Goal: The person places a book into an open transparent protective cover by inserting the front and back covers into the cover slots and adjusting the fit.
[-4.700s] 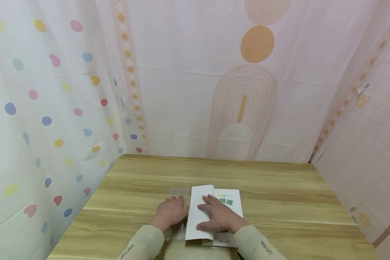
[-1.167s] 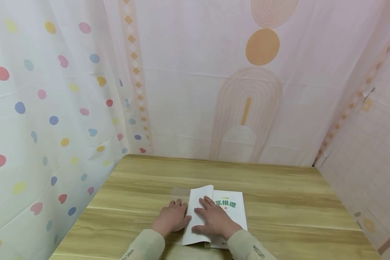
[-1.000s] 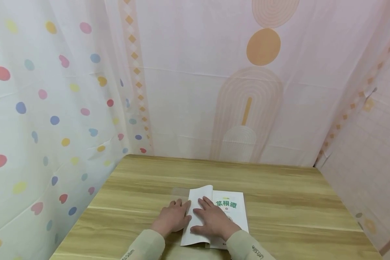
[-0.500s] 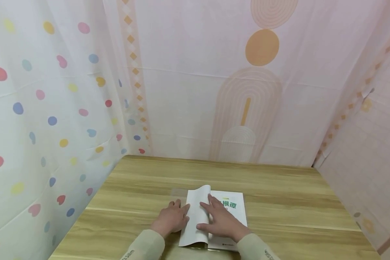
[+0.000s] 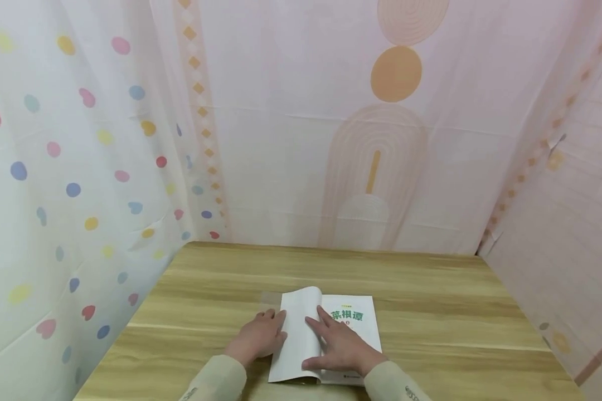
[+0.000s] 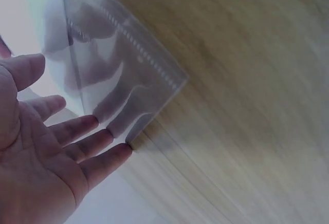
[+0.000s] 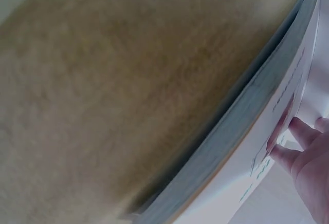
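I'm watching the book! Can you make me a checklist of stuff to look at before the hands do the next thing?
1. Book on the table: ok, it rests there.
2. Left hand at the white leaf's left edge: ok, touching it.
3. Right hand on the leaf near the fold: ok, fingers spread.
4. White leaf flat: not ok, it bulges by the fold.
5. Clear plastic fully covered: not ok, part sticks out past the leaf's left edge.
6. Plastic smooth underneath: cannot tell, it's hidden.

A thick book [image 7: 234,139] slants from 2 o'clock to 6, page edges facing the blurred brown surface [image 7: 113,95] at 9; at 4 o'clock the right grip [image 7: 311,167] touches its printed white face.
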Tool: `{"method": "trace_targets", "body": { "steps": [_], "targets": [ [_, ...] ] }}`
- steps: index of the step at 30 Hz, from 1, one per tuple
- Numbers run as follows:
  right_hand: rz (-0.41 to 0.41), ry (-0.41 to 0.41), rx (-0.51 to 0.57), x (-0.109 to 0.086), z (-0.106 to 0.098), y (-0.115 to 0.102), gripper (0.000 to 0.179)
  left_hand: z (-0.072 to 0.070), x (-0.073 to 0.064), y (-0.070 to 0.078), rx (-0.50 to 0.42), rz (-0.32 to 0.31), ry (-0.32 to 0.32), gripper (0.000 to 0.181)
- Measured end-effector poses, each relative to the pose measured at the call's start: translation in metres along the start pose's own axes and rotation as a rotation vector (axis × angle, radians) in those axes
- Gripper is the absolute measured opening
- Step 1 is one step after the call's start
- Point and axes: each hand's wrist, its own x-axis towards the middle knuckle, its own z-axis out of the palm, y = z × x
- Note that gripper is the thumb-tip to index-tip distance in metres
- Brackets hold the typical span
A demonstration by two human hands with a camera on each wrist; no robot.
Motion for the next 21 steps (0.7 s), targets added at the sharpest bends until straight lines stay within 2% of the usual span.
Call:
{"method": "trace_targets", "body": {
  "steps": [7,12,18,21],
  "targets": [
    [0.006,0.003,-0.068,0.001,0.004,-0.002,0.095,0.003,0.003,-0.006,-0.056,0.013,0.051,0.048],
    [0.013,0.015,-0.083,0.003,0.006,-0.005,0.096,0.004,0.002,-0.006,-0.089,0.016,0.046,0.049],
    [0.026,0.075,-0.091,0.004,0.011,-0.006,0.103,0.002,0.002,-0.003,-0.099,0.012,0.026,0.049],
    [0.039,0.057,-0.079,0.003,0.010,-0.007,0.103,0.002,0.003,-0.002,-0.091,0.000,0.016,0.049]
  ]
}}
